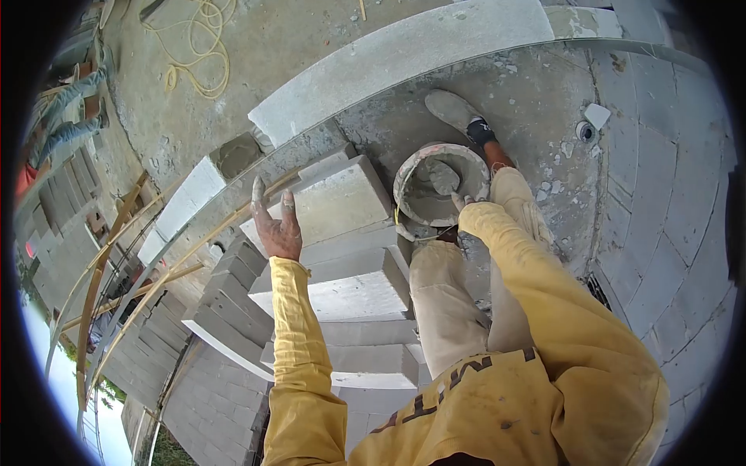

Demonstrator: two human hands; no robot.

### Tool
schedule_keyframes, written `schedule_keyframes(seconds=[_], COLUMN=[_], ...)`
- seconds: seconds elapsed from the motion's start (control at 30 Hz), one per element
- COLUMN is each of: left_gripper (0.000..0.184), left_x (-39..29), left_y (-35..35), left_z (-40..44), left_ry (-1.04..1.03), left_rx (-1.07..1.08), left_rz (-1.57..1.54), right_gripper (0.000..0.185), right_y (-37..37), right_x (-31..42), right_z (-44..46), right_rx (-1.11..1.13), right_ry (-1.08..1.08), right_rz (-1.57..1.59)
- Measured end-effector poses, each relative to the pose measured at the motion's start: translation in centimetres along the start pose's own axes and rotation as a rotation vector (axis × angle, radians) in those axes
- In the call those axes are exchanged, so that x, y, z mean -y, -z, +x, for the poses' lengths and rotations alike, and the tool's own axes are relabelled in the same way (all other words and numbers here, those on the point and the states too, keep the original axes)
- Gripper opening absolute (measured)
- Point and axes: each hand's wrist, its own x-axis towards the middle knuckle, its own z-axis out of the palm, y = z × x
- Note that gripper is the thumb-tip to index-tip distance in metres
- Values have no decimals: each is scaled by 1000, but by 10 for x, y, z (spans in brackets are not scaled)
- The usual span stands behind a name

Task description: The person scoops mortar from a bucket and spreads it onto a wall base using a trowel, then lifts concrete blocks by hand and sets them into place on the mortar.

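My left hand (278,230) is raised on the left with its fingers spread and nothing in them. It is above the pale grey blocks (338,206) stacked beside my legs. The fingertips of this hand look coated in grey. My right hand (464,203) is at the near right side of a round bucket (400,182) with a crusted rim. Its visible fingers are apart and point in over the grey wet mix (431,203); the yellow sleeve hides part of the hand. A rounded grey lump (445,179) sits in the mix.
A long pale curved slab (404,66) lies beyond the bucket. Blocks (225,303) are stacked at left, near long wooden strips (155,283). A yellow hose (206,54) is coiled on the floor. Another person's legs (74,116) show at far left. A block wall (660,171) stands at right.
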Motion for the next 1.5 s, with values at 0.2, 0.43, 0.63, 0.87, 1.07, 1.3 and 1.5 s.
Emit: schedule_keyframes(seconds=[0.2, 0.43, 0.63, 0.87, 1.07, 1.3, 1.5], left_gripper=[58, 59, 58, 48, 44, 42, 37], left_x=[83, 130, 131, 123, 123, 122, 114], left_y=[17, -35, -75, -95, -96, -93, -88], left_z=[-178, -251, -256, -251, -249, -246, -242], left_ry=[193, 359, 496, 579, 607, 592, 627], left_rx=[89, 55, -81, -143, -133, -119, -125], left_rz=[216, 187, 297, 431, 403, 444, 429], right_gripper=[57, 57, 58, 59, 60, 64, 63], right_y=[-2, -30, -17, 13, 104, 237, 288], right_x=[8, 17, 35, 56, 66, 19, 24], right_z=[7, 11, 27, 45, -15, -54, 35], right_rx=[112, 163, 217, 324, 529, 400, -59], right_ry=[-48, -66, -142, -289, -532, -581, -328], right_rz=[39, 7, 59, 291, 686, 137, -373])
